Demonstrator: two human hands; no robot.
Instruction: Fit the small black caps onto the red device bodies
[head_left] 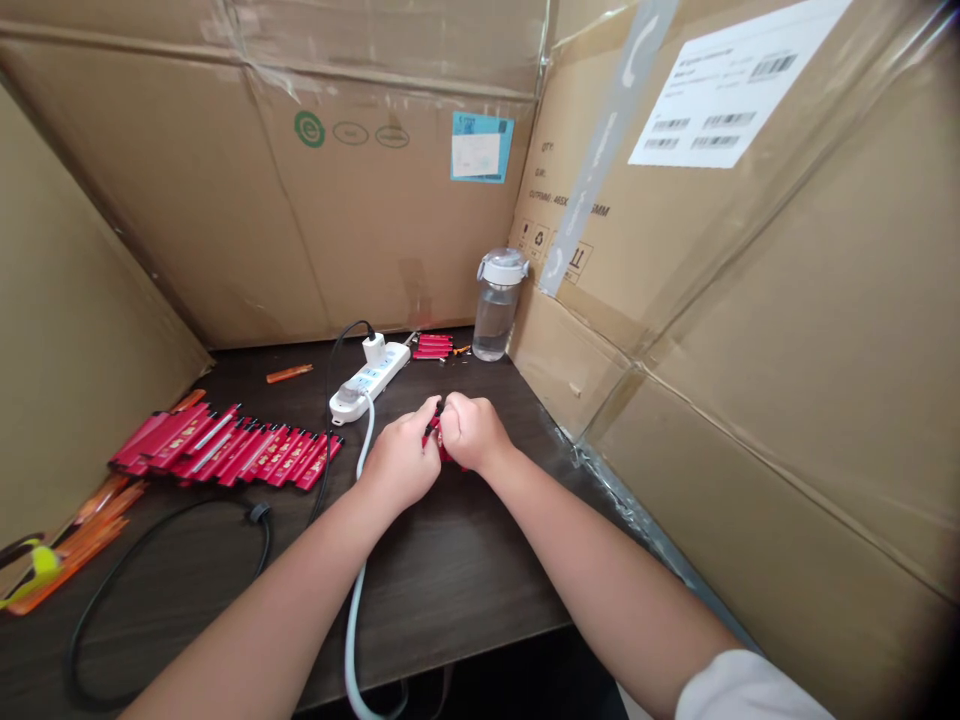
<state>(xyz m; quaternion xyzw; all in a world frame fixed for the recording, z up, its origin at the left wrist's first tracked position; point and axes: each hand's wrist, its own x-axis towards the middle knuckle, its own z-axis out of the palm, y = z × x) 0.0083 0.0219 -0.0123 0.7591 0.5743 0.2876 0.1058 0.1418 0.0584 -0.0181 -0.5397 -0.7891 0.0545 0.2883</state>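
Note:
My left hand [401, 462] and my right hand [469, 432] meet over the middle of the dark table [465, 570], both closed round a small red item [433, 428] pinched between them. Most of that item is hidden by my fingers. A row of several similar red flat pieces [225, 450] lies to the left of my hands. A small pile of more red pieces [433, 346] sits at the back beside the water bottle.
A white power strip [371, 380] with a plug and a pale cable [358, 560] lies just behind my hands. A black cable [150, 560] loops at front left. Orange strips [82, 540] lie at the left edge. A clear bottle [497, 305] stands at the back. Cardboard walls [750, 350] enclose the table.

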